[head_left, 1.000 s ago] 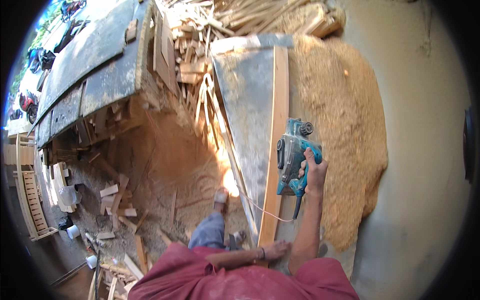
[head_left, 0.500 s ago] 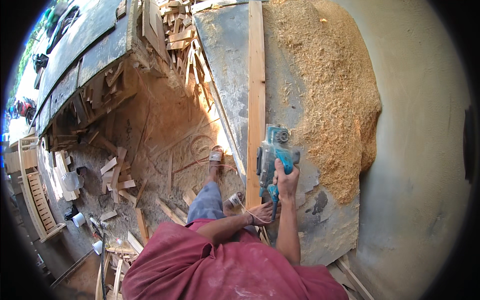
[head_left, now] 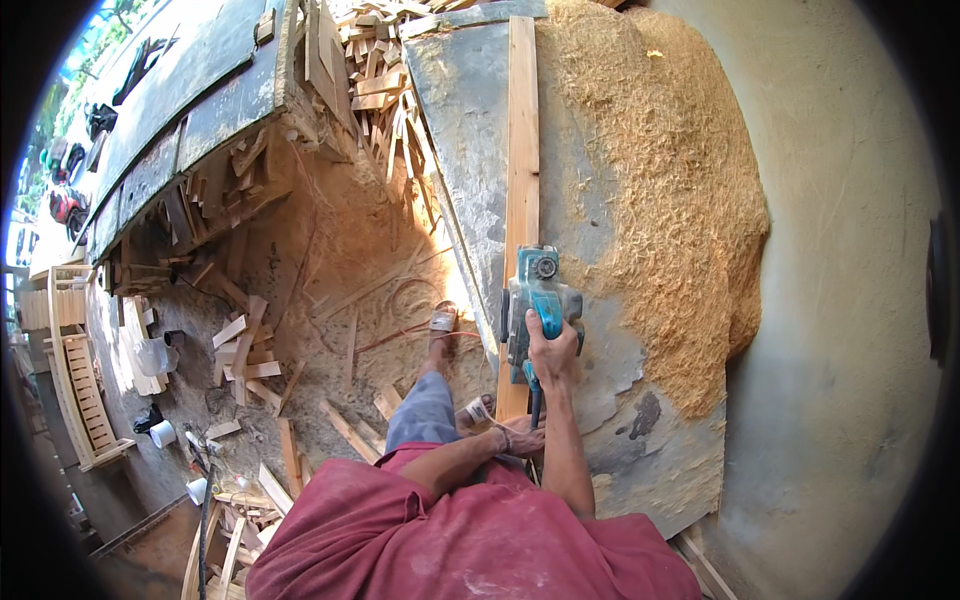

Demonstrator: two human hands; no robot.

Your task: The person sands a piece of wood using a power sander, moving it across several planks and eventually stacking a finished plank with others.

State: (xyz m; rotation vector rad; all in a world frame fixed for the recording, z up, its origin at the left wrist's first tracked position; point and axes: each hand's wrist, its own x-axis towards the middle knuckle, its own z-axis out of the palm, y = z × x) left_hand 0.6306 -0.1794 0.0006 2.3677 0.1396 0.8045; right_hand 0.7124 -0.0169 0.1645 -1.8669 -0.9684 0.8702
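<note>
A long wooden plank (head_left: 523, 130) lies lengthwise on a grey, worn work surface (head_left: 465, 90). My right hand (head_left: 552, 352) is wrapped round the handle of a teal electric planer (head_left: 541, 290), which is over the plank toward its near end. The planer's cord sleeve points back toward me. Close to the plank's near end is my left hand (head_left: 522, 440), its forearm crossing in front of my body. My right forearm and the cord partly hide its fingers, so its grip does not show clearly.
A big heap of wood shavings (head_left: 680, 200) covers the surface's right side, beside a plain wall (head_left: 840, 250). Offcuts (head_left: 375, 90) pile up at the far end. More scrap wood (head_left: 245, 350) litters the floor at left, near a second dark-topped bench (head_left: 200, 90) and a wooden slatted frame (head_left: 82, 385).
My right hand has brought the planer leftward from the plank's right side, so it now lines up over the plank. My left hand stays by the near end. The view has shifted slightly.
</note>
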